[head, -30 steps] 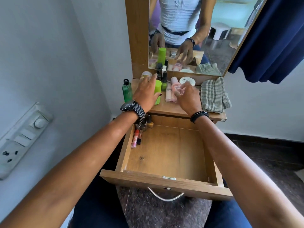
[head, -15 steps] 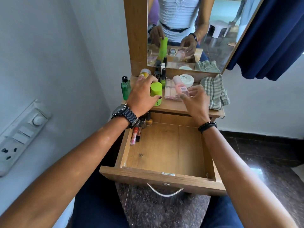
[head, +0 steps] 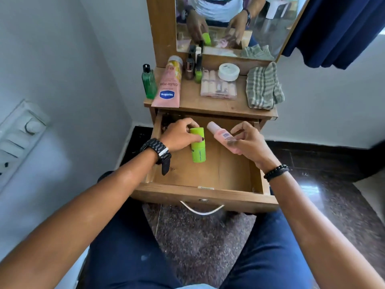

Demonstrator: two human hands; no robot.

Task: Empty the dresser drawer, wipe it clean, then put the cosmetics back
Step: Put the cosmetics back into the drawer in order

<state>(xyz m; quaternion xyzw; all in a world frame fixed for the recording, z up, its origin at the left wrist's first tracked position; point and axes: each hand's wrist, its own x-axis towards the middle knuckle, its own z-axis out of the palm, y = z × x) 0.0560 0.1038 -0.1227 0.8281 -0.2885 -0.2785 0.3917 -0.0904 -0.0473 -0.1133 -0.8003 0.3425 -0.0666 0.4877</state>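
Observation:
The wooden drawer (head: pixel 205 196) stands pulled open below the dresser top. My left hand (head: pixel 180 134) grips a lime green bottle (head: pixel 198 149) by its upper part, over the drawer's back left. My right hand (head: pixel 249 142) holds a pink bottle (head: pixel 220 135), tilted with its cap pointing up-left, over the drawer's back right. Small dark items at the drawer's back left corner (head: pixel 166 122) are mostly hidden by my left hand.
On the dresser top (head: pixel 208 104) lie a pink Vaseline tube (head: pixel 169 88), a green clear bottle (head: pixel 149 82), nail polish bottles (head: pixel 193 67), a white jar (head: pixel 228 71), a clear-packed set (head: pixel 218 87) and a striped cloth (head: pixel 263 86). A mirror (head: pixel 229 24) stands behind. A switchboard (head: pixel 20 130) is on the left wall.
Both hands have come down from the dresser top into the drawer space, the left carrying the green bottle and the right carrying the pink bottle. The camera tilted downward.

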